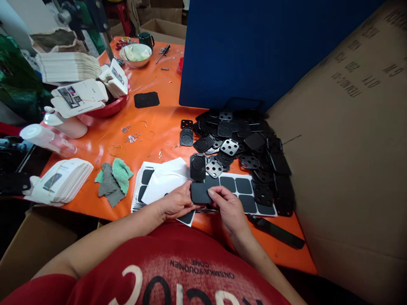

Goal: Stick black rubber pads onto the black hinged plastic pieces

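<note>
A flat black rounded plate (200,193) is held level between my two hands, close to the table's front edge. My left hand (178,201) is closed on its left side, fingers partly under it. At the right end my right hand (228,206) pinches it between thumb and fingers. Just above the plate is a black piece with a ringed pad (197,166); I cannot tell whether the two are joined. Under and beside my hands lie sheets of black rounded-square stickers (246,203). A white backing sheet (167,178) rests left of the plate.
A heap of black hinged metal pieces (229,129) stands ahead, before a blue panel (254,51). A black-handled knife (276,232) lies right. Cloths (112,182), small pins (132,138), bottles (63,127) and white boxes (62,181) are left. Cardboard (356,148) walls the right side.
</note>
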Tool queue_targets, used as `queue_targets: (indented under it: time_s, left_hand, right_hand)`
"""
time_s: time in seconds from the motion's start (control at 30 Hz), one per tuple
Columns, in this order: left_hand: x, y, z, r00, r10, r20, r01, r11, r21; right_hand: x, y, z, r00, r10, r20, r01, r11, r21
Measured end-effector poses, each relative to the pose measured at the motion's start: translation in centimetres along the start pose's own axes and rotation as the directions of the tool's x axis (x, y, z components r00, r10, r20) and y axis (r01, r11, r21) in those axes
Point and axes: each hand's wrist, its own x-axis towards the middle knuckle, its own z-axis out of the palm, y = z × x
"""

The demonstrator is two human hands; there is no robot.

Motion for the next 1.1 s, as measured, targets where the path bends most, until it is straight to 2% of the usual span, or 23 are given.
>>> queue_targets:
  time_s: [0.5,0.7,0.87,1.1]
  left_hand:
    - [-0.1,0.0,0.1,1.000,0.000,-0.016,0.000,1.000,0.002]
    - [0.5,0.2,0.2,0.983,-0.093,-0.161,0.071,0.988,-0.136]
    - [0.8,0.3,0.4,0.934,-0.143,-0.327,0.109,0.987,-0.120]
    - [0.7,0.8,0.9,0.895,-0.129,-0.427,0.097,0.991,-0.094]
  right_hand:
    - [-0.1,-0.2,0.2,1.000,-0.006,-0.029,0.005,1.000,-0.019]
    - [-0.4,-0.3,0.4,1.000,-0.014,-0.009,0.014,1.000,-0.019]
    - [-0.4,0.1,0.4,1.000,-0.017,0.017,0.018,1.000,-0.021]
    - [0.3,0.4,-0.6,1.000,0.016,-0.013,-0.015,0.995,0.101]
